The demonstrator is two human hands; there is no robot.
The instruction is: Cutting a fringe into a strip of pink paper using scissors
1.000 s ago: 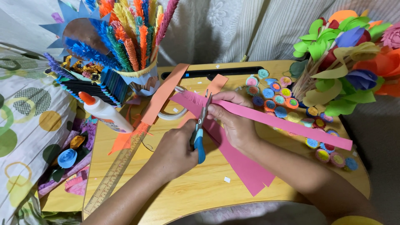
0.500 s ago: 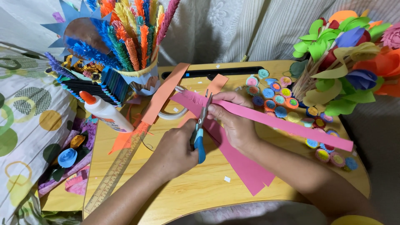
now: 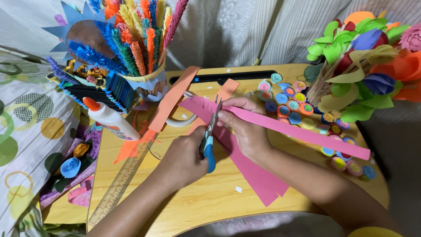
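Note:
My left hand (image 3: 182, 156) grips blue-handled scissors (image 3: 209, 147), blades pointing away from me and set across the fringed edge of a long pink paper strip (image 3: 307, 134). My right hand (image 3: 246, 129) pinches that strip just right of the blades and holds it above the wooden lap table (image 3: 206, 206). The strip's left end shows fine cuts; its right end reaches towards the table's right side. More pink paper sheets (image 3: 258, 180) lie under my right wrist.
An orange paper strip (image 3: 173, 98), a ruler (image 3: 120, 184) and a glue bottle (image 3: 109, 119) lie at the left. A tape roll (image 3: 180, 121) sits behind them. Several coiled paper discs (image 3: 293, 103) spread at the right, next to paper flowers (image 3: 364, 48). A cup of fringed paper sticks (image 3: 136, 48) stands at back left.

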